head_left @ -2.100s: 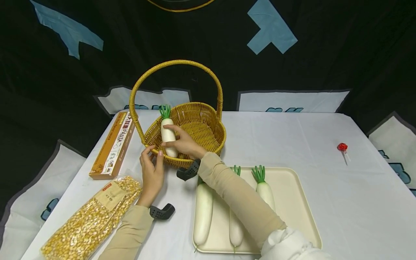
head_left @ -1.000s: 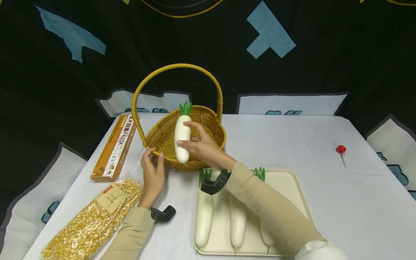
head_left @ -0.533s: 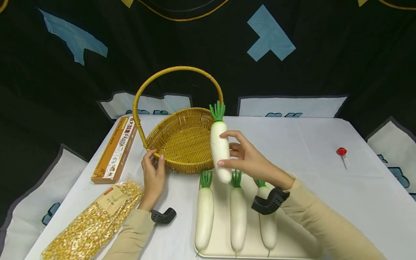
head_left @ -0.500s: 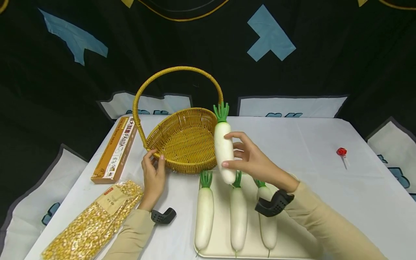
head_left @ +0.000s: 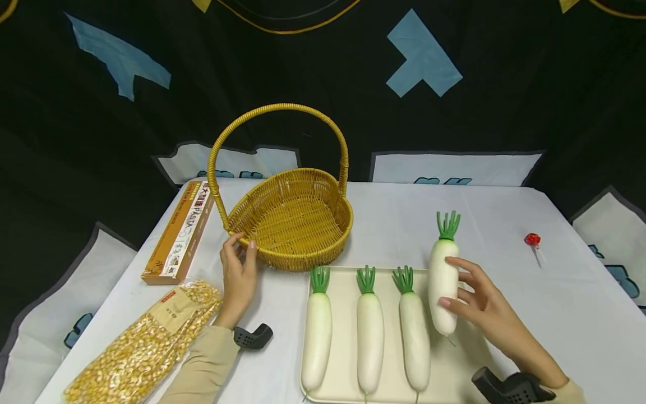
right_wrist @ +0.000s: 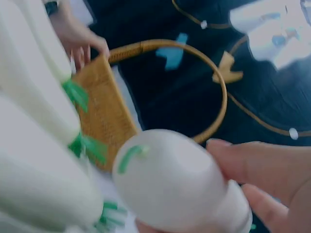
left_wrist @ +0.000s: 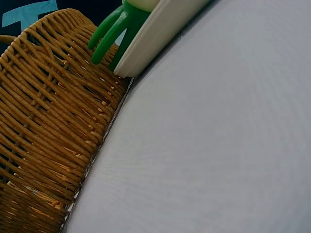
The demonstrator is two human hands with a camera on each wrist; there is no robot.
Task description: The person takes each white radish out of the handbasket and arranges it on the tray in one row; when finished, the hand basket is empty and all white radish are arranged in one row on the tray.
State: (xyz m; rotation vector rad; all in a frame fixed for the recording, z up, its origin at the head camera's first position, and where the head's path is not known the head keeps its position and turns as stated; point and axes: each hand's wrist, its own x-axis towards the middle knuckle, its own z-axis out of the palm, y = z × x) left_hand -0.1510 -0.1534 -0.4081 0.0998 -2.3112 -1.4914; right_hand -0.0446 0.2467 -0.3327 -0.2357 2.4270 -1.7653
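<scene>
My right hand (head_left: 487, 303) pinches a white radish (head_left: 443, 286) with green leaf stubs between thumb and fingers, leaves pointing up, above the right part of the cream tray (head_left: 464, 387). In the right wrist view, the radish's rounded root end (right_wrist: 165, 179) faces the camera. Three more white radishes lie side by side on the tray, the nearest to my hand being the right one (head_left: 416, 336). My left hand (head_left: 239, 278) holds the near left rim of the yellow wicker basket (head_left: 298, 258), fingertips over the edge. Nothing lies inside the basket.
Left of the basket lies an orange-brown pasta box (head_left: 176, 235). A clear bag of corn kernels (head_left: 146, 342) rests in front of it, beside my left forearm. At the far right of the white table (head_left: 404, 224) is a red lollipop (head_left: 533, 241). The basket's tall handle (head_left: 282, 106) arches upward.
My right hand has lifted the radish out of the basket and carried it right and toward me, over the tray. The left hand has stayed on the basket rim.
</scene>
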